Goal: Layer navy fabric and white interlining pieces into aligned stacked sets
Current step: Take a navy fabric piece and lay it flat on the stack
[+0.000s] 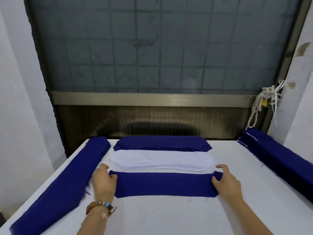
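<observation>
From the head camera, the left hand (104, 179) and the right hand (226, 181) are each pinching one end of a single navy piece (164, 184), thumbs lying on top. Holding both ends seems to be keeping it taut and straight as it lies flat on the white table (160, 216). It is sitting just in front of the white interlining stack (160, 161), probably so that the next layer is close to reach. Behind that, a navy stack (161, 143) is waiting. A long navy pile (67, 180) and another navy pile (274, 153) are lying along the left and right table edges, likely kept clear of the working area.
</observation>
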The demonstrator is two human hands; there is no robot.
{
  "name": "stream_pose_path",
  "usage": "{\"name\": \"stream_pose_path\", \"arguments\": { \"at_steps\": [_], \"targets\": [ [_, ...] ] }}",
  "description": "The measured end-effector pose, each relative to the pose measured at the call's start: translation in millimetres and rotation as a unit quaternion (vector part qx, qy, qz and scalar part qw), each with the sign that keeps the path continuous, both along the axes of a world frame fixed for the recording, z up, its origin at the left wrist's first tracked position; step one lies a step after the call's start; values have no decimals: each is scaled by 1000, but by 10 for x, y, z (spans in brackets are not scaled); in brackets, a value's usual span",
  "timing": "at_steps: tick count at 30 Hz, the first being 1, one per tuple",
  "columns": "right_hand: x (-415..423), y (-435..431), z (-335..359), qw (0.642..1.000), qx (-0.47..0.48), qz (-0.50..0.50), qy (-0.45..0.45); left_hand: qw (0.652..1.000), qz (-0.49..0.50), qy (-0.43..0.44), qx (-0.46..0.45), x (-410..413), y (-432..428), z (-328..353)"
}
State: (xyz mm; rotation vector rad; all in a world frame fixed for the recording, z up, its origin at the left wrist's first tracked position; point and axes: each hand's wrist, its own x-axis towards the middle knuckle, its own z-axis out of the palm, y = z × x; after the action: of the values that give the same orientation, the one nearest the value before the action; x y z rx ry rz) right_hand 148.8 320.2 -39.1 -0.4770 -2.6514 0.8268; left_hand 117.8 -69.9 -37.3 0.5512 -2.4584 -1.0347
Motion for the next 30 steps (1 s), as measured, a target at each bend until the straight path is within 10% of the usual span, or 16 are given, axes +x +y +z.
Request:
{"name": "stream_pose_path", "arguments": {
  "at_steps": [30],
  "targets": [
    [-123,22,-82,994,96,-46,4,978,-17,-32,-205,-101,23,-143]
  ]
}}
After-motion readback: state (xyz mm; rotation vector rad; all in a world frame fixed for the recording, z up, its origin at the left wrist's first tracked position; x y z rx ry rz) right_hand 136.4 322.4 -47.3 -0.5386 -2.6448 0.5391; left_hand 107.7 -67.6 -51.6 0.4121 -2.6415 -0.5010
